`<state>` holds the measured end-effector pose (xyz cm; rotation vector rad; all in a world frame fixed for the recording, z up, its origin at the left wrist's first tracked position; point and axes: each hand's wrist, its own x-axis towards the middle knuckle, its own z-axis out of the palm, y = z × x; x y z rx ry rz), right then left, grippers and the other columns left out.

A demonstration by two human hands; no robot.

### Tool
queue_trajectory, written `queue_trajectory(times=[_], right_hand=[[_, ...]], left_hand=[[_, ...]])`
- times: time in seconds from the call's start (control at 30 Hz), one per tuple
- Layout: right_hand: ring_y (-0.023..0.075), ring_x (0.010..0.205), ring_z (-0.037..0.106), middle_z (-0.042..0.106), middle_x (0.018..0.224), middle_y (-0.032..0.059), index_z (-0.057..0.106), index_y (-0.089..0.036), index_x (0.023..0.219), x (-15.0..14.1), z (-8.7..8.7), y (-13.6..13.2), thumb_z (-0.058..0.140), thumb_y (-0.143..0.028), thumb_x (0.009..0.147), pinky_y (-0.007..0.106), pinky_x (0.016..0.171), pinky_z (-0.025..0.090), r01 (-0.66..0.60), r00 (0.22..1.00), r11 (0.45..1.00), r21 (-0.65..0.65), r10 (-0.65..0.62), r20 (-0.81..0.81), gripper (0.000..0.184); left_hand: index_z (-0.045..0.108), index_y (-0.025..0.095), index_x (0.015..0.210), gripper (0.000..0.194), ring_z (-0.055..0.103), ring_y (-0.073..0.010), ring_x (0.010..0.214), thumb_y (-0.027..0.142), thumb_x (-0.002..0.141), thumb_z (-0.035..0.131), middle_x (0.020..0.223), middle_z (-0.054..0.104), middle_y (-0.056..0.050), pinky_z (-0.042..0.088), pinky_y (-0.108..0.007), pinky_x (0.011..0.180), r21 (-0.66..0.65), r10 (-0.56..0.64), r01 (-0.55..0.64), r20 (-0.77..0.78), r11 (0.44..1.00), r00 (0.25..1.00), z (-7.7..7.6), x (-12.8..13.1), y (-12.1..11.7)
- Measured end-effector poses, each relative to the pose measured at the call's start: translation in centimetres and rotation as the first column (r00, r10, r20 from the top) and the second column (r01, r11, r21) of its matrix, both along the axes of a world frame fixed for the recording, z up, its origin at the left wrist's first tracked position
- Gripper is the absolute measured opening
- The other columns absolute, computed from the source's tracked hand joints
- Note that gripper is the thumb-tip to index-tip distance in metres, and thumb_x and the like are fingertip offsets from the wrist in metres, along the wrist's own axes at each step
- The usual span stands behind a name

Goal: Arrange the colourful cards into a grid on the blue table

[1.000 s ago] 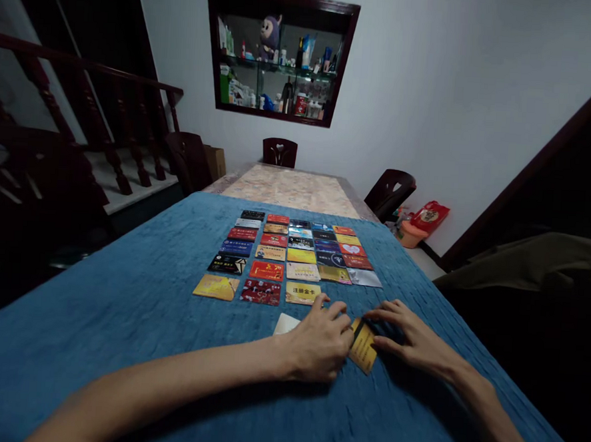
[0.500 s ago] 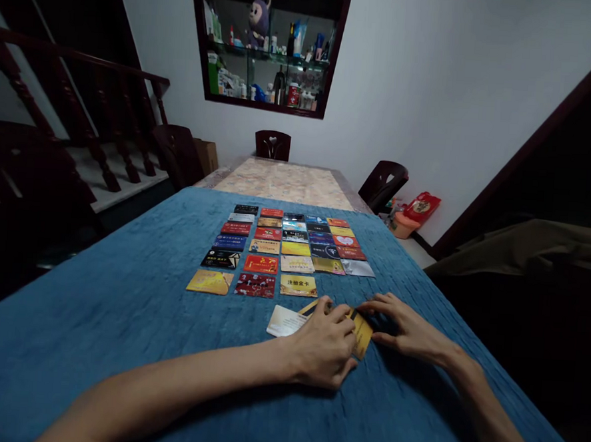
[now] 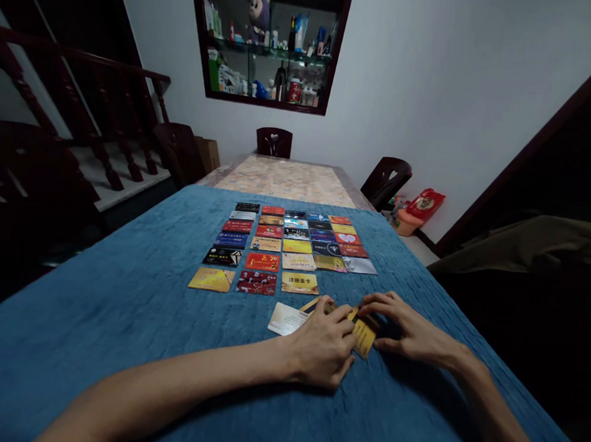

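Bent fingers of my left hand (image 3: 322, 346) close over a small fanned group of cards on the blue cloth. A pale card (image 3: 287, 319) sticks out at the left of that hand, and part of a gold card with a dark stripe (image 3: 310, 306) shows behind it. On the other side, a yellow-gold card (image 3: 364, 335) lies tilted between my two hands. My right hand (image 3: 399, 326) has its fingertips on this card's upper right part, with the thumb by its right edge. How many cards lie beneath my left hand is hidden.
Several cards lie in rows farther up, among them a gold card (image 3: 300, 283), a dark red card (image 3: 256, 282) and a yellow card (image 3: 212, 279) in the nearest row. The blue cloth (image 3: 145, 305) covers the near table; a patterned tabletop (image 3: 288, 177) and chairs stand beyond.
My right hand has shifted very slightly right, and the yellow-gold card shows a little more turned at its right end. My left hand stays nearly in place. The view has tilted slightly.
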<state>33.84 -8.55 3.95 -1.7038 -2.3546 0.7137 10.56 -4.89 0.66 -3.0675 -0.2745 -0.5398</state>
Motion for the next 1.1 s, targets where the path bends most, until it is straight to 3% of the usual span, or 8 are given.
queue_trajectory(times=[0.13,0.43,0.6,0.8,1.1], right_hand=[[0.0327,0.123,0.043,0.053,0.131,0.0108,0.059,-0.023,0.131,-0.22,0.15,-0.10,0.068,-0.024,0.069,0.053,0.109,0.031,0.018,0.999,1.000,-0.005,-0.018,0.034,0.062],[0.0323,0.115,0.045,0.053,0.128,0.0097,0.054,-0.029,0.140,-0.28,0.41,-0.26,0.068,-0.024,0.071,0.055,0.103,0.035,-0.008,0.997,1.000,0.010,0.007,0.079,0.071],[0.0323,0.111,0.046,0.054,0.126,0.0093,0.056,-0.032,0.138,-0.35,0.25,-0.27,0.067,-0.021,0.070,0.056,0.100,0.037,-0.014,0.994,0.999,0.030,0.010,0.105,0.070],[0.0351,0.122,0.040,0.050,0.139,0.0087,0.059,-0.030,0.135,-0.66,0.65,-0.42,0.069,-0.025,0.072,0.056,0.103,0.034,-0.039,0.997,0.999,-0.009,0.039,0.059,0.064],[0.0325,0.119,0.045,0.054,0.134,0.0070,0.058,-0.031,0.131,0.15,0.02,-0.47,0.064,-0.022,0.076,0.053,0.102,0.035,-0.049,0.998,0.999,-0.016,0.050,0.028,0.056]], left_hand=[[0.062,0.012,0.096,0.021,0.049,-0.0307,0.118,0.031,0.091,0.054,0.103,0.066,-0.013,0.032,-0.052,0.099,0.008,0.019,-0.019,0.013,1.000,1.000,-0.14,-0.12,-0.05],[0.062,0.013,0.095,0.017,0.050,-0.0279,0.115,0.028,0.088,0.056,0.103,0.066,-0.011,0.033,-0.049,0.100,-0.053,0.030,-0.029,0.014,0.998,0.999,0.07,-0.15,-0.25],[0.063,0.015,0.094,0.016,0.049,-0.0279,0.118,0.027,0.088,0.056,0.102,0.066,-0.010,0.033,-0.050,0.100,-0.078,0.019,-0.018,0.014,0.997,1.000,0.09,-0.09,-0.36],[0.063,0.015,0.099,0.017,0.045,-0.0291,0.124,0.027,0.088,0.058,0.110,0.065,-0.010,0.033,-0.049,0.100,-0.076,0.023,-0.022,0.011,0.997,1.000,0.10,-0.06,-0.13],[0.063,0.014,0.100,0.020,0.051,-0.0254,0.112,0.031,0.095,0.054,0.106,0.066,-0.009,0.035,-0.045,0.094,-0.029,-0.005,0.005,0.000,1.000,1.000,0.18,0.16,0.14]])
